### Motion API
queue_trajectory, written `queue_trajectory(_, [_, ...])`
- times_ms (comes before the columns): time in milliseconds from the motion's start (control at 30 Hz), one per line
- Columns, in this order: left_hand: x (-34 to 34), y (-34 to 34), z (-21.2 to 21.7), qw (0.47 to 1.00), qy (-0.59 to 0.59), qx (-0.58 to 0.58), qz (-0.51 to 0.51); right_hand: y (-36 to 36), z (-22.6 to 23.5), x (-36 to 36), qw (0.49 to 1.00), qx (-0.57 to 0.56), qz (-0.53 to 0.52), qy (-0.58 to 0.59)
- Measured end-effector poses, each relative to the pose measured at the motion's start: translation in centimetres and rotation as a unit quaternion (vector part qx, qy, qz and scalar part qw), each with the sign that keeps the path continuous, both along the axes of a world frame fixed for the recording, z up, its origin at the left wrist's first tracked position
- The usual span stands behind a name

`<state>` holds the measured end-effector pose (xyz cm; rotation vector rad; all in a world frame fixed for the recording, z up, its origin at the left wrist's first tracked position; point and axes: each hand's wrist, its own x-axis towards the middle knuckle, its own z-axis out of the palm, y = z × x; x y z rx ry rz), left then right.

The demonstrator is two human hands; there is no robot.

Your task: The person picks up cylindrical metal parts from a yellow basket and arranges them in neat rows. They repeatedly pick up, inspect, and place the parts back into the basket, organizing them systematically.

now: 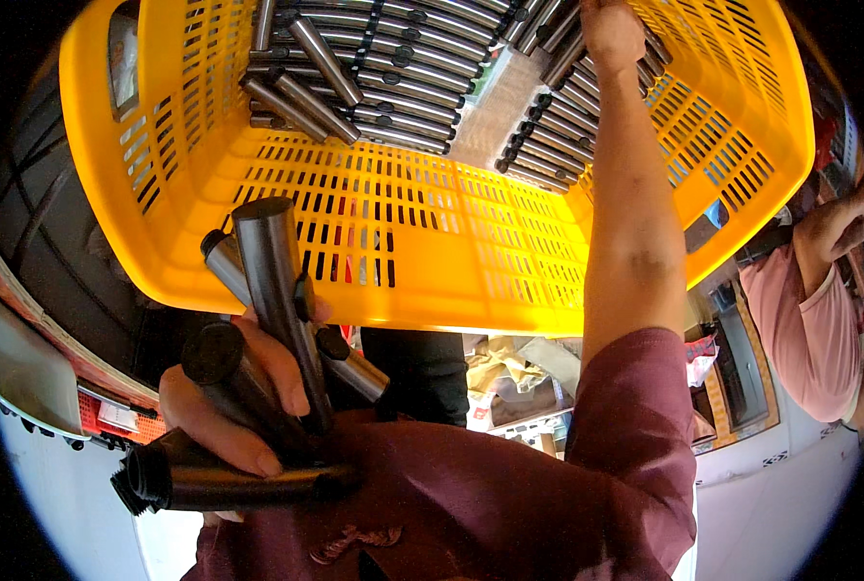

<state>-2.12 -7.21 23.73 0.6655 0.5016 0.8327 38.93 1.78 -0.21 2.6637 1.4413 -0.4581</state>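
Note:
My left hand (221, 431), low and left of the basket, is closed around a bunch of several dark, glossy tubes (272, 281). They point in different directions, and some have ridged or black-capped ends. My right arm reaches up over the yellow plastic basket (480, 300). At the top edge of the picture my right hand (614, 41) is near more tubes; its fingers are cut off, so their grip does not show. Inside the basket, shiny dark tubes (412, 73) with black fittings lie in packed rows, and a few loose ones (301, 107) lie askew at the left.
A strip of brownish sheet (500, 111) shows between the two groups of tubes. Behind the basket's near rim are crumpled cloths or bags (504, 373). Another person in a pink sleeve (804, 324) is at the right. A pale bin (30, 368) stands at the left.

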Motion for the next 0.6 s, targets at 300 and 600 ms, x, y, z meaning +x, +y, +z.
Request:
queue_trajectory(300, [1.4,-1.2,0.0,0.997,0.039,-0.033,0.062,2.1,-0.3,-0.7,0.984,-0.111,-0.086,-0.108])
queue_trajectory(600, [2.0,0.6,1.1,0.997,0.027,-0.075,0.023,3.4,3.0,-1.4,0.983,-0.138,-0.110,0.041])
